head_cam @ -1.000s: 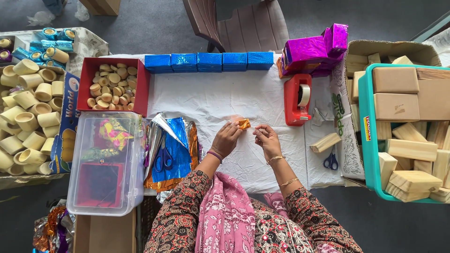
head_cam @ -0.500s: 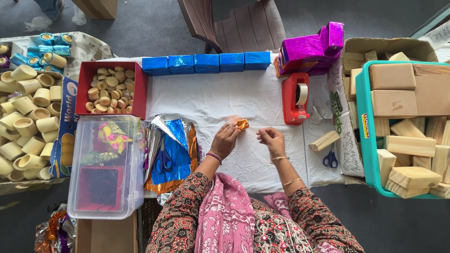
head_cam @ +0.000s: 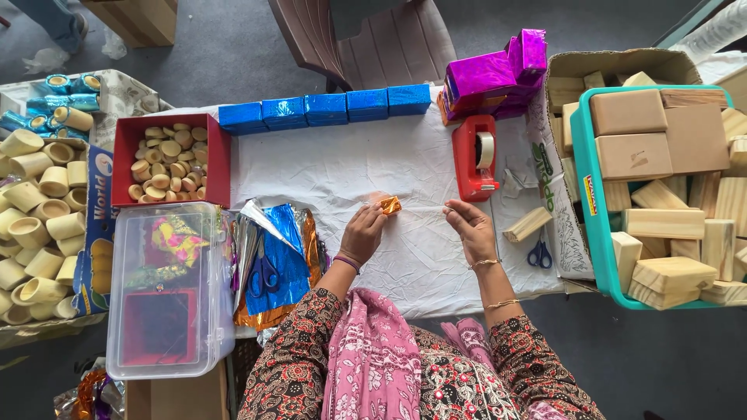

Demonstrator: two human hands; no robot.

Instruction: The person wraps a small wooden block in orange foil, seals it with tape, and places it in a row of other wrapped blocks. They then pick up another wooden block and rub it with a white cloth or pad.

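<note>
My left hand (head_cam: pixel 364 231) pinches a small piece wrapped in orange foil (head_cam: pixel 390 204) just above the white cloth (head_cam: pixel 334 167). A strip of clear tape (head_cam: pixel 424 208) stretches from that piece to my right hand (head_cam: pixel 469 226), which grips its other end. The red tape dispenser (head_cam: pixel 475 158) stands just beyond my right hand. Both forearms wear patterned sleeves and bangles.
A row of blue wrapped blocks (head_cam: pixel 323 109) lines the far edge, with purple wrapped ones (head_cam: pixel 494 74) to the right. Left are a red tray of wooden discs (head_cam: pixel 165 159), a clear plastic box (head_cam: pixel 170 288), foil sheets with scissors (head_cam: pixel 268 260). Right is a teal crate of wooden blocks (head_cam: pixel 669 187); blue scissors (head_cam: pixel 539 253) lie near.
My hands have moved apart: the right hand drew to the right, and a strip of tape now spans between it and the orange piece in my left hand.
</note>
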